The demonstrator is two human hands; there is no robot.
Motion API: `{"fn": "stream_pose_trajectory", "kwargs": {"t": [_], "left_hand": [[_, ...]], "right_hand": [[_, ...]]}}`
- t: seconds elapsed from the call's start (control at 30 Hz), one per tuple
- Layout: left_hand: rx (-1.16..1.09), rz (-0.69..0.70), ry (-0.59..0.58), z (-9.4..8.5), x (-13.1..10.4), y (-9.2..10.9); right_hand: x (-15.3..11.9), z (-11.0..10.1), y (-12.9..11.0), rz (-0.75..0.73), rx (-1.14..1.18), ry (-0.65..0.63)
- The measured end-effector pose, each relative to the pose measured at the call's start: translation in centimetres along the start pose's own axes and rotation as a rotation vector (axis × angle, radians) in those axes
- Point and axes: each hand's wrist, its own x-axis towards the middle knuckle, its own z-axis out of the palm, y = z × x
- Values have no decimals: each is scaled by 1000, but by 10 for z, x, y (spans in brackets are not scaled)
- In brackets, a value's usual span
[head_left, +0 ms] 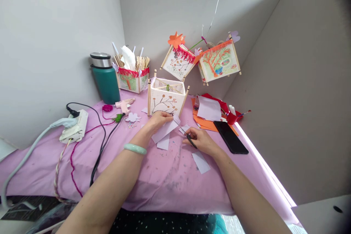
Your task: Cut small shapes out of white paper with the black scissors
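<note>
My left hand [161, 119] is closed on a strip of pale lilac paper [165, 131], pinching it near its upper end. In my right hand [201, 139] is a pair of scissors with black handles [191, 140]; the blades point up and left towards the paper's end. Whether the blades touch the paper is too small to tell. More cut pieces lie about: a paper scrap [163, 142] below my left hand and another scrap [201, 162] below my right. Just behind my hands stands a square lantern [167, 98] of wooden sticks and white panels drawn with branches.
At left are a power strip [74, 126] with cables, a teal bottle [106, 84], a pink glue gun [124, 105] and a paper flower [133, 117]. A black phone [230, 137] and orange paper [204, 123] lie right. Decorated lanterns [219, 61] hang behind; a stick holder [128, 81] stands back left.
</note>
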Motion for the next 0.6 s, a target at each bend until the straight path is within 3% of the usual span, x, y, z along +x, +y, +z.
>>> {"fn": "stream_pose_trajectory", "kwargs": {"t": [0.6], "left_hand": [[85,18,9,0,-6,5]], "right_hand": [[0,0,3,-11,-8,0]]}}
